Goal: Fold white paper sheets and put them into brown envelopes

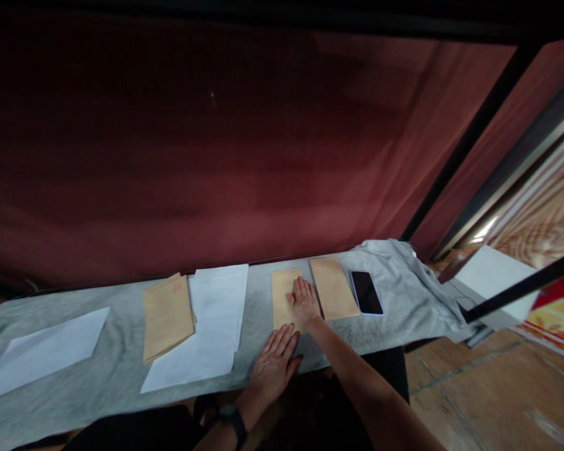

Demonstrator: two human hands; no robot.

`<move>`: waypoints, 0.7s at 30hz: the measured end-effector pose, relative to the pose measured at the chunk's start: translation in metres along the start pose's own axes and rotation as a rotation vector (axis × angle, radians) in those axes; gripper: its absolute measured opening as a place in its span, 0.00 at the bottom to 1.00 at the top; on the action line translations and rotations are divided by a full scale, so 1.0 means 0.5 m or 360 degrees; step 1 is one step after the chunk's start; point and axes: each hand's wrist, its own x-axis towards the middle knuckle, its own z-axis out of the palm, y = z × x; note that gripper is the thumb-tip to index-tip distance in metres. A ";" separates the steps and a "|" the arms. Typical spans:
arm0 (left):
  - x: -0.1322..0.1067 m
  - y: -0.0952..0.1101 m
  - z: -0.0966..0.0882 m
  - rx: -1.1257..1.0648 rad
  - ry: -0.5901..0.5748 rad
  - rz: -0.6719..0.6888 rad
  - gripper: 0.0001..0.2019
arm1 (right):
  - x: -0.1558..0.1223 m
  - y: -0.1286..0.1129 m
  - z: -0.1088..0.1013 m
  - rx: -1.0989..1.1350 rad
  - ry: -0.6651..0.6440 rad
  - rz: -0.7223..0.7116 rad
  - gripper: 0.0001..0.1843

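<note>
A brown paper envelope (284,294) lies flat on the grey cloth in front of me. My right hand (305,302) rests on its right side, palm down with fingers outstretched. At the envelope's near edge is my left hand (273,363), also palm down, its fingers extended and touching the lower left corner or just beside it. Right of my right hand lies a second brown envelope (334,289). To the left, a stack of brown envelopes (168,316) partly covers some white paper sheets (216,326).
A phone (366,292) lies beside the right envelope. Farther left is another white sheet (47,351). The grey cloth (122,338) covers a narrow surface against a dark red panel (244,156). Black bars (470,138) and a white box (496,282) stand at the right.
</note>
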 end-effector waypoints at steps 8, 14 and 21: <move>-0.003 0.003 -0.005 -0.0092 -0.0002 0.0006 0.25 | -0.128 0.007 -0.026 -0.0020 0.0127 -0.0210 0.30; 0.024 -0.018 -0.007 -0.0329 0.0059 -0.0131 0.22 | -0.208 0.017 -0.063 -0.0016 0.0038 -0.0321 0.29; 0.179 -0.069 0.013 -0.0187 -0.0114 -0.0126 0.25 | -0.255 0.016 -0.080 -0.0133 0.0126 -0.0473 0.27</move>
